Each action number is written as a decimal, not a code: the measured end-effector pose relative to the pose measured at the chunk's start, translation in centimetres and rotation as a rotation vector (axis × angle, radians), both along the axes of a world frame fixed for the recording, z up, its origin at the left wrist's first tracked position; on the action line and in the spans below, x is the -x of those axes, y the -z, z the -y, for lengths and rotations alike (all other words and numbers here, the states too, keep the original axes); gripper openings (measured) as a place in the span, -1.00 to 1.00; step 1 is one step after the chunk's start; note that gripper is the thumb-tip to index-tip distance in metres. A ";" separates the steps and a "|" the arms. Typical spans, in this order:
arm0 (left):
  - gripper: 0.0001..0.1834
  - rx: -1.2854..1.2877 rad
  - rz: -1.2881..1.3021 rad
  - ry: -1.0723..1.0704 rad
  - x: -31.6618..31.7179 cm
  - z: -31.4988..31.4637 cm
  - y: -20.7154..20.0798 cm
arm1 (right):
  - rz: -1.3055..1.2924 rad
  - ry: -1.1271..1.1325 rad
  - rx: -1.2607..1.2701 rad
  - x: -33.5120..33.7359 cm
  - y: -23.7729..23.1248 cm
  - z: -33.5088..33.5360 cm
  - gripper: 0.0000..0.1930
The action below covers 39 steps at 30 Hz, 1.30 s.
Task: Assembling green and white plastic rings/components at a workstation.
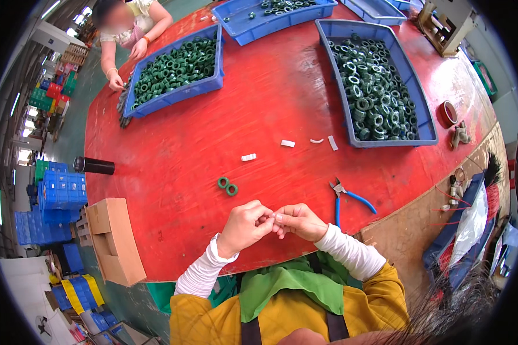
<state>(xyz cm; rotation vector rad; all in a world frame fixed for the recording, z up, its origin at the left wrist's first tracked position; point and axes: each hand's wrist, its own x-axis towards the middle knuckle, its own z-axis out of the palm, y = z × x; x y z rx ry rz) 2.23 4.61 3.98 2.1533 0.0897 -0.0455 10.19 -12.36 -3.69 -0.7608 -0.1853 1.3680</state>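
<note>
Two green rings (227, 186) lie left of the pliers (339, 188); we judge them light, stiff, smooth, best pinched by the outer rim. Our left hand (246, 226) and right hand (303, 221) meet, fingertips pinched, on what we cannot tell.

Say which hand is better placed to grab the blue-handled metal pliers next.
Right, I'd judge: the pliers lie beside the right hand, on its outer side; the left hand is farther.
</note>
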 end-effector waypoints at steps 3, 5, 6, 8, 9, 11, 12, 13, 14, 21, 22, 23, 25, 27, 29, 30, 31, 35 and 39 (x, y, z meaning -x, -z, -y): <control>-0.93 0.003 -0.045 0.020 -0.1 -0.5 0.6 | 0.028 -0.029 0.001 0.1 0.4 0.0 -0.75; -0.93 -0.006 -0.053 0.022 -0.1 -0.7 0.7 | -0.006 -0.041 0.008 0.1 0.3 0.0 -0.75; -0.92 -0.018 -0.059 0.025 -0.1 -0.7 0.8 | -0.037 -0.049 0.012 0.1 0.3 0.0 -0.75; -0.91 0.083 -0.107 -0.012 0.1 -1.0 1.1 | -0.114 -0.076 -0.025 0.1 0.6 0.1 -0.75; -0.89 0.183 -0.152 -0.048 0.1 -1.1 1.1 | -0.188 -0.102 -0.063 0.0 0.8 0.1 -0.74; -0.89 0.335 -0.275 -0.113 0.1 -1.0 0.7 | -0.232 -0.112 -0.094 0.0 1.0 0.1 -0.74; -0.88 0.487 -0.397 -0.177 0.1 -0.9 0.4 | -0.275 -0.121 -0.126 0.0 1.1 0.1 -0.74; -0.88 0.488 -0.398 -0.178 0.2 -0.8 0.2 | -0.276 -0.122 -0.125 0.0 1.1 0.1 -0.74; -0.88 0.474 -0.368 -0.166 0.2 -0.7 0.1 | -0.299 -0.112 -0.135 0.0 1.1 0.1 -0.75; -0.89 0.073 -0.097 -0.006 0.2 0.0 -0.4 | -0.243 -0.067 -0.100 0.3 1.3 0.0 -0.79; -0.89 0.073 -0.098 -0.006 0.2 0.0 -0.4 | -0.244 -0.067 -0.100 0.4 1.4 0.1 -0.79; -0.88 0.097 -0.130 -0.014 0.3 -0.1 -0.4 | -0.246 -0.077 -0.107 0.4 1.4 0.1 -0.79; -0.88 0.120 -0.162 -0.023 0.4 -0.1 -0.3 | -0.248 -0.088 -0.113 0.5 1.6 0.1 -0.78; -0.88 0.109 -0.153 -0.030 0.6 -0.2 -0.2 | -0.287 -0.097 -0.110 0.6 1.7 0.1 -0.78; -0.88 0.150 -0.170 -0.039 0.9 -0.3 0.1 | -0.324 -0.112 -0.132 0.8 1.8 0.1 -0.78; -0.87 0.193 -0.187 -0.045 1.0 -0.4 0.2 | -0.362 -0.124 -0.154 0.9 1.9 0.1 -0.77; -0.87 0.193 -0.187 -0.045 1.2 -0.4 0.2 | -0.362 -0.124 -0.154 1.1 2.1 0.0 -0.77; -0.85 0.282 -0.293 -0.079 1.5 -0.6 -0.1 | -0.440 -0.120 -0.228 2.0 2.5 -0.2 -0.76; -0.85 0.328 -0.243 -0.098 2.1 -0.2 -0.3 | -0.519 -0.078 -0.269 3.4 2.8 -0.2 -0.75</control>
